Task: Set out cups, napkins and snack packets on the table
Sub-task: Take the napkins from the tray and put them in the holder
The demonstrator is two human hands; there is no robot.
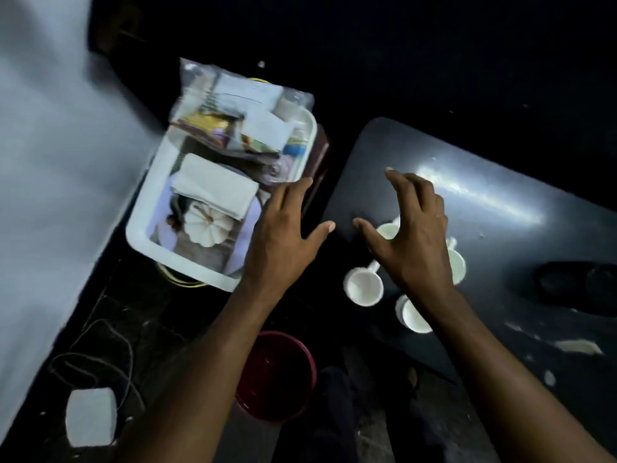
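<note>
Hands spread, holding nothing: left hand (283,235) by the white tray's (143,228) near edge, right hand (417,228) above four white cups (364,285) on the dark desk (484,182). Farther back, folded napkins (213,188) and snack packets (213,128) lie in the tray.

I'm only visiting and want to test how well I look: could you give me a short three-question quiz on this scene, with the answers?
1. True or false: the white cups stand on the dark table.
2. Where do the folded napkins lie? A) in the white tray B) on the table C) inside a cup
3. Fill in the gap: the left hand and the right hand, fingers spread, hold ____.

Key: 1 true; 2 A; 3 nothing.
</note>
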